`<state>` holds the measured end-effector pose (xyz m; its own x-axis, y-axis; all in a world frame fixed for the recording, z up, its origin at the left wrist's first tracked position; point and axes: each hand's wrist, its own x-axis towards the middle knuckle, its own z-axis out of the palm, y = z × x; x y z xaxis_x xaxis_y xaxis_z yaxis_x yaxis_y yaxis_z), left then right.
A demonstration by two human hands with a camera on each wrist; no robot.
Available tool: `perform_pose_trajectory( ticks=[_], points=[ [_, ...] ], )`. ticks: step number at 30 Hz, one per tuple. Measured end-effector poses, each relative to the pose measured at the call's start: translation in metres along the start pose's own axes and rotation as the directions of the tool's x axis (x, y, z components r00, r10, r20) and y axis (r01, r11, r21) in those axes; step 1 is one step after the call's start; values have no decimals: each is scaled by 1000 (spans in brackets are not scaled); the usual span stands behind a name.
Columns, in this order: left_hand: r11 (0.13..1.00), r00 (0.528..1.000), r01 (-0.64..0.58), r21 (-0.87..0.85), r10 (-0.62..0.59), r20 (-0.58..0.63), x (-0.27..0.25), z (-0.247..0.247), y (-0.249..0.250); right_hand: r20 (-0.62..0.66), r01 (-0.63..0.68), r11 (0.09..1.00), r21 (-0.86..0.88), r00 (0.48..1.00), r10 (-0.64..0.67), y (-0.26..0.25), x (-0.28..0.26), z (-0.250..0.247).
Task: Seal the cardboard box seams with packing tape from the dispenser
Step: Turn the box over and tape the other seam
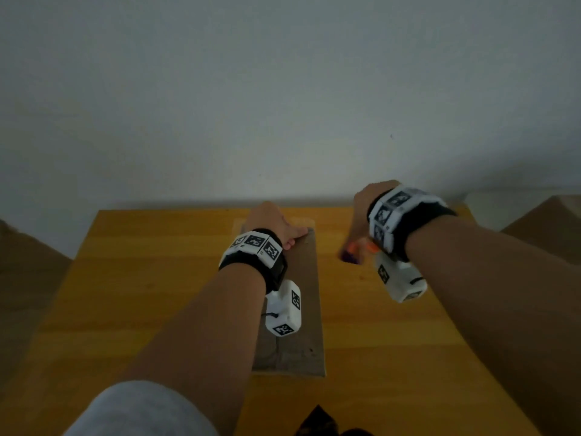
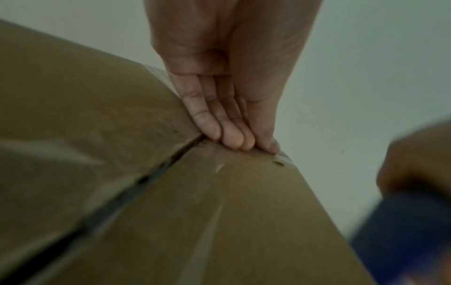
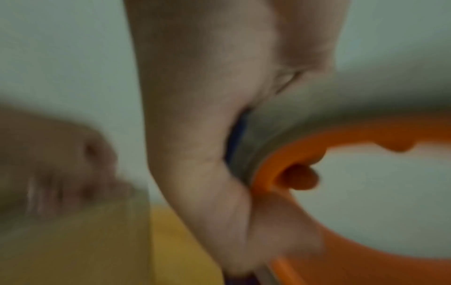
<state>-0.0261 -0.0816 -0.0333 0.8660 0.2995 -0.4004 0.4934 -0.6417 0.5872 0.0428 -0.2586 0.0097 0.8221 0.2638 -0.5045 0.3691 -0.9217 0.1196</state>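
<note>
A narrow brown cardboard box (image 1: 311, 278) lies lengthwise on the yellow table (image 1: 157, 278). My left hand (image 1: 276, 225) rests on its far end. In the left wrist view its straight fingers (image 2: 231, 138) press on the far end of the open seam (image 2: 136, 183) between the two flaps of the box (image 2: 244, 212). My right hand (image 1: 361, 212) hovers just right of the box's far end and grips an orange and blue tape dispenser (image 1: 355, 250). The right wrist view is blurred and shows that hand (image 3: 207, 154) curled round the dispenser's orange frame (image 3: 292, 154). I cannot see any tape strip.
A plain white wall (image 1: 283, 89) rises right behind the table's far edge. Brown cardboard shapes stand off the table at the left (image 1: 28, 272) and the right (image 1: 547, 228). A dark object (image 1: 317, 420) pokes in at the bottom edge.
</note>
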Motion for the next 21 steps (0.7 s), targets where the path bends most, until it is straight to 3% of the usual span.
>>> perform_pose_trajectory(
  ticks=[6, 10, 15, 18, 21],
  points=[
    [1000, 1000, -26, 18, 26, -3, 1, 0, -3, 48, -132, 981, -144, 989, 140, 14, -2, 49],
    [999, 999, -41, -22, 42, 33, -3, -5, -3, 21, -158, 986, -60, 987, 159, 14, 0, 48],
    [989, 986, -30, -142, 53, 160, -8, -23, -4, 65, -119, 991, 53, 991, 116, -3, 0, 69],
    [982, 993, -110, -152, 114, 21, -8, -39, -10, 65, -159, 972, 171, 987, 150, -13, -5, 75],
    [980, 975, -80, -181, 39, -219, -1, -57, -26, -8, -146, 911, 386, 987, 161, -13, 3, 66]
  ],
)
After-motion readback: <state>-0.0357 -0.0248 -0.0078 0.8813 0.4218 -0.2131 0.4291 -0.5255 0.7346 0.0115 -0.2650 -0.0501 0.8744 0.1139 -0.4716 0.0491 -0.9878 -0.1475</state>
